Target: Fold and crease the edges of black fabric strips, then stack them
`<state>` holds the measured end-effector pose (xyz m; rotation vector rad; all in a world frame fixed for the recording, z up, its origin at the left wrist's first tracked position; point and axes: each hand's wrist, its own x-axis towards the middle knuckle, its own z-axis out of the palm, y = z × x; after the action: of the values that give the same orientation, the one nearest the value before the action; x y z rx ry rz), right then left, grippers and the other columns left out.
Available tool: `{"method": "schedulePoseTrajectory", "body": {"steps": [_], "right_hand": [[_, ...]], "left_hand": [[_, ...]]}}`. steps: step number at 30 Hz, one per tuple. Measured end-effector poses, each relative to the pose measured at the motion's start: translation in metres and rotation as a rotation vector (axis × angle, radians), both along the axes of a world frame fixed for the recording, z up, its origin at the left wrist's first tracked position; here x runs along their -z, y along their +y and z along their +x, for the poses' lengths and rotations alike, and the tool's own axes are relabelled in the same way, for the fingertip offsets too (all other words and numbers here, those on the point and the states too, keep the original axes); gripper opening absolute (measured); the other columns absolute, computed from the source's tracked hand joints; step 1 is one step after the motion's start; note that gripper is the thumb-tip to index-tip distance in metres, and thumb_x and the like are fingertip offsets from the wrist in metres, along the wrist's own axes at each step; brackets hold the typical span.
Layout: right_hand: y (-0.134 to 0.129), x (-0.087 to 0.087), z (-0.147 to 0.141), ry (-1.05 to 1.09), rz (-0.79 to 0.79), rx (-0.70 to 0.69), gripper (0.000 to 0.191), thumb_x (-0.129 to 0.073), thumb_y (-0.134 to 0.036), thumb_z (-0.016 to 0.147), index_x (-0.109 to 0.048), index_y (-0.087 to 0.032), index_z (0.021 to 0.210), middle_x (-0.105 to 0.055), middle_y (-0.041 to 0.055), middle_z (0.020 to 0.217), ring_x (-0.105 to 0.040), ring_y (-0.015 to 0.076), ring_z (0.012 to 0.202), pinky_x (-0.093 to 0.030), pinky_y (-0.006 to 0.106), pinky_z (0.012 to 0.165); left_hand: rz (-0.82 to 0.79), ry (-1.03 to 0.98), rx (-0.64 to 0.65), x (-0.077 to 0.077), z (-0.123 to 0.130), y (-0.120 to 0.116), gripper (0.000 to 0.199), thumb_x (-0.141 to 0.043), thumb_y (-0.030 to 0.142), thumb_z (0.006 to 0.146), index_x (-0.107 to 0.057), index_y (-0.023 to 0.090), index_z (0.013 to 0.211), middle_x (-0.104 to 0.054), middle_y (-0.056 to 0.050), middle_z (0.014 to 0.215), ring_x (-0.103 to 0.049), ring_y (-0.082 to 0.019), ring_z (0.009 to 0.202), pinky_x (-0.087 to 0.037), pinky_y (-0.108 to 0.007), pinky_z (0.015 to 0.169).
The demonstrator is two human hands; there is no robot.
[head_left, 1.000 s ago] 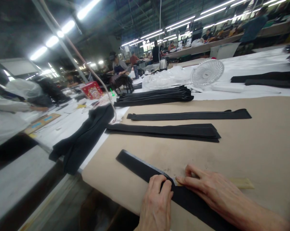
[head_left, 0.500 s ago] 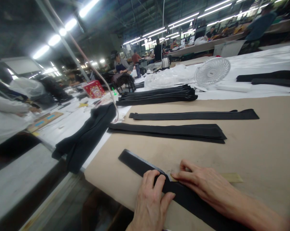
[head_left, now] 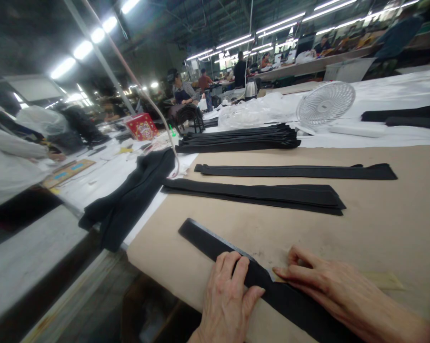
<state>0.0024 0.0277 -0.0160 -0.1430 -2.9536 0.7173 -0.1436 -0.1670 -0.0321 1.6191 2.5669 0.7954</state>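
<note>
A long black fabric strip (head_left: 289, 300) lies diagonally on brown paper, a thin greyish band along its far edge. My left hand (head_left: 229, 290) rests on the strip, fingers flat and thumb spread near its close edge. My right hand (head_left: 329, 281) is closed around a flat yellowish stick (head_left: 384, 280), whose tip touches the strip's far edge just right of my left hand. The palm hides the stick's middle. Beyond the hands lie a stack of black strips (head_left: 254, 194) and another narrow black strip pair (head_left: 300, 172).
A thick pile of black strips (head_left: 239, 138) and a white plastic basket (head_left: 325, 105) stand farther back. Black cloth (head_left: 129, 195) drapes over the table's left edge. A red box (head_left: 141, 126) stands back left. Several people work in the background.
My right hand and the stick have slid rightward along the strip's far edge, away from my left hand. My left hand stays pressed on nearly the same spot. The view has shifted slightly.
</note>
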Motion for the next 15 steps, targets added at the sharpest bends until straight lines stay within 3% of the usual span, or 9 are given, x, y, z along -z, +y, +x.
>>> {"method": "schedulePoseTrajectory", "body": {"steps": [4, 8, 15], "right_hand": [[-0.005, 0.0, -0.02, -0.095, -0.015, -0.033, 0.029, -0.039, -0.026, 0.1, -0.063, -0.037, 0.112, -0.055, 0.0031, 0.103, -0.063, 0.0162, 0.073, -0.049, 0.028, 0.065], [-0.006, 0.004, -0.03, -0.069, 0.027, -0.037, 0.03, -0.039, -0.023, 0.1, -0.062, -0.036, 0.113, -0.054, 0.0028, 0.1, -0.062, 0.0151, 0.071, -0.046, 0.026, 0.061], [-0.005, -0.004, -0.026, -0.079, -0.003, -0.043, 0.031, -0.039, -0.024, 0.098, -0.062, -0.037, 0.113, -0.056, 0.0031, 0.101, -0.063, 0.0156, 0.068, -0.048, 0.027, 0.061]], "left_hand": [[0.01, 0.004, 0.014, 0.002, -0.001, -0.001, 0.043, -0.073, 0.015, 0.076, -0.058, 0.015, 0.117, -0.057, -0.013, 0.121, -0.055, -0.028, 0.112, -0.054, -0.046, 0.093], [0.023, 0.049, 0.067, 0.004, -0.007, -0.006, 0.036, -0.061, 0.014, 0.085, -0.056, 0.019, 0.121, -0.055, -0.012, 0.123, -0.053, -0.026, 0.114, -0.053, -0.042, 0.094], [0.065, 0.155, 0.087, 0.005, -0.014, -0.009, 0.035, -0.048, 0.009, 0.087, -0.06, 0.025, 0.116, -0.058, -0.007, 0.103, -0.054, -0.022, 0.092, -0.051, -0.036, 0.075]]}}
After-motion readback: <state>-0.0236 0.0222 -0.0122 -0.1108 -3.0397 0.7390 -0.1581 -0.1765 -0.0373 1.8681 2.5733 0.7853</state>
